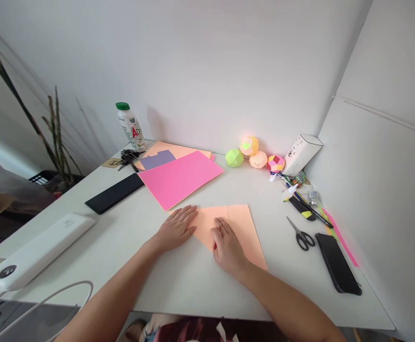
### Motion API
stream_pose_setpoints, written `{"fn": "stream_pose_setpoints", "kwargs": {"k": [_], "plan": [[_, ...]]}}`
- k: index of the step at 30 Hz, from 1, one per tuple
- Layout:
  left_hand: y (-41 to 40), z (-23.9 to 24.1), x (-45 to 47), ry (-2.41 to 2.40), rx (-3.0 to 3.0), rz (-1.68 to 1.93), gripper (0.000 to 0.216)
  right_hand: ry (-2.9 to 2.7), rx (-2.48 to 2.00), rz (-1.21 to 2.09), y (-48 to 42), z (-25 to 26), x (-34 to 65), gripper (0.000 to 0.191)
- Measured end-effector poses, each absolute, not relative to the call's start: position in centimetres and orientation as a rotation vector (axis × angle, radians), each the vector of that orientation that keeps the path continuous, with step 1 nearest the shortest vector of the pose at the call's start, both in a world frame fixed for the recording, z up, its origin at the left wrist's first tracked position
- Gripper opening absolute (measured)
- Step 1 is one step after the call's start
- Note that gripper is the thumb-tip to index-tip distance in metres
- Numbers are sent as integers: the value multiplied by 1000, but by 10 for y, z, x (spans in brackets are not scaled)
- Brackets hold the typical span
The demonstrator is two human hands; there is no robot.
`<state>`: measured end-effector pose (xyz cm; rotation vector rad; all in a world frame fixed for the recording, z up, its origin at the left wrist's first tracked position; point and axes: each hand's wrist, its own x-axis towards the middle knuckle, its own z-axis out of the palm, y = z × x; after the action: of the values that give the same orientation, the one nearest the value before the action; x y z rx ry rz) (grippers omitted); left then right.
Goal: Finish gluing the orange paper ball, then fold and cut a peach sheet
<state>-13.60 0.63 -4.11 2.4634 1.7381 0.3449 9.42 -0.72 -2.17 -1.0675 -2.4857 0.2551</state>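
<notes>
A peach sheet of paper (248, 232) lies flat on the table in front of me, with a thin line or slit running down from its far edge. My left hand (177, 228) rests flat on its left part, fingers stretched out. Over the middle of the sheet, just below that line, my right hand (227, 244) is closed with its fingertips at the paper. A bit of a slim red tool (214, 246) shows by the right palm; the fingers hide the rest, so its kind is unclear.
Pink paper (182, 178) lies behind the peach sheet, near a black flat case (115, 193). Scissors (301, 233), a black phone or pouch (337, 262) and a cutter (302, 208) lie right. Several paper balls (234, 158) and a white bottle (131, 127) stand at the wall.
</notes>
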Motion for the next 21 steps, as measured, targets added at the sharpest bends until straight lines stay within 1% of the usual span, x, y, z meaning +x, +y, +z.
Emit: {"fn": "stream_pose_setpoints", "kwargs": {"k": [8,16,21], "plan": [[7,-41,-136,1736,2431,290,54,-2466,-1053,279,-7,-26,95,26],[6,-36,-134,1742,2427,241,54,-2494,-1066,210,-7,-26,94,25],[4,-33,-133,1747,2434,217,55,-2498,-1079,247,-6,-26,94,24]]}}
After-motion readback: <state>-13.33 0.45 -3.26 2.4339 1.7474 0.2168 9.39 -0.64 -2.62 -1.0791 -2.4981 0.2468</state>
